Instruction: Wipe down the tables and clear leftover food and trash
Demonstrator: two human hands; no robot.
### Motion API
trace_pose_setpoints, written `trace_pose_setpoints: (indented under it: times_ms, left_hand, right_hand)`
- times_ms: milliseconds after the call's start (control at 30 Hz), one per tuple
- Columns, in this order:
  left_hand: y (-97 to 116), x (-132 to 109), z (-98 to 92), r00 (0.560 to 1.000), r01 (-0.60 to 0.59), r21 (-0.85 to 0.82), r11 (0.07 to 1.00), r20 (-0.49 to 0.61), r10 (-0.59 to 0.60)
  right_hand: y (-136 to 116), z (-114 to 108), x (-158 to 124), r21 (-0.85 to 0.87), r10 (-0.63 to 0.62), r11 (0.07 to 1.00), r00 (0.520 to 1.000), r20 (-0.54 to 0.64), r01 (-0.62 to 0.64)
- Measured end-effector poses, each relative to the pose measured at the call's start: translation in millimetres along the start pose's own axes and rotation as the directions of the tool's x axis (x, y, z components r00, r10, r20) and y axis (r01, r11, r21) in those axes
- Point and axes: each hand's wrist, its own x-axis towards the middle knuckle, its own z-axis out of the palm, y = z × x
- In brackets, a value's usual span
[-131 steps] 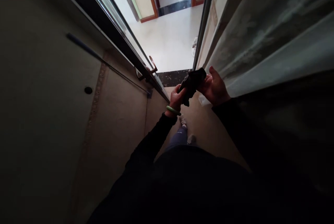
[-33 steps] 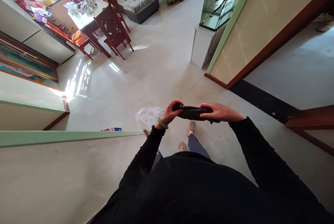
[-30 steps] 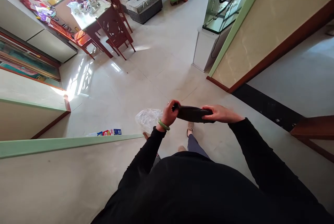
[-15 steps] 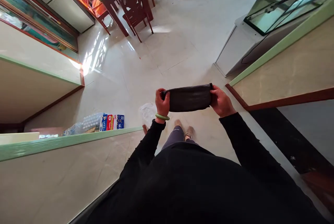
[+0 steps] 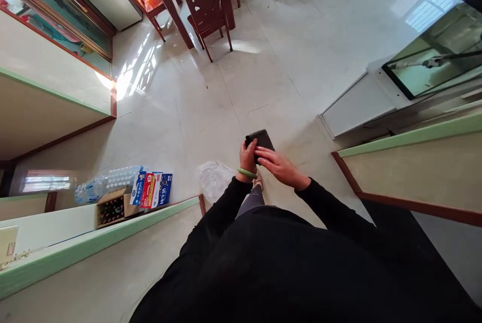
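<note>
A dark grey folded cloth (image 5: 264,138) is held up in front of my body, doubled into a small squarish bundle. My left hand (image 5: 247,156), with a green bangle on its wrist, grips the bundle's left side, thumb on top. Across the near part of the cloth lies my right hand (image 5: 281,167), its fingers stretched out flat and reaching toward the left thumb. Both hands cover much of the fabric's lower half, so the exact kind of cloth item cannot be made out.
On the floor to my left are a clear plastic bag (image 5: 214,181), milk cartons (image 5: 151,190), a box of bottles (image 5: 112,208) and wrapped plastic bottles (image 5: 109,181). Low walls with green tops flank me. Ahead stand a dining chair (image 5: 207,9) and, rightward, a fish tank (image 5: 437,57).
The cloth, stretched lengthwise between both hands before, is now folded over to about half its length. My right hand has moved left onto it. The view has shifted slightly.
</note>
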Motion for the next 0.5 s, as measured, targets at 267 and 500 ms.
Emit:
trace_pose_setpoints:
  times_ms: [267, 500]
  left_hand:
    - [33.1, -24.6, -0.9, 0.913, -0.287, 0.240, 0.927, 0.361, 0.190]
    - [8.4, -18.3, 15.3, 0.925, 0.265, 0.157, 0.951, 0.239, -0.297]
  right_hand:
    - [13.4, -20.9, 25.2, 0.511, 0.331, 0.824, 0.940, -0.087, -0.243]
    - [30.8, 3.9, 37.8, 0.539, 0.291, 0.814, 0.955, -0.054, -0.218]
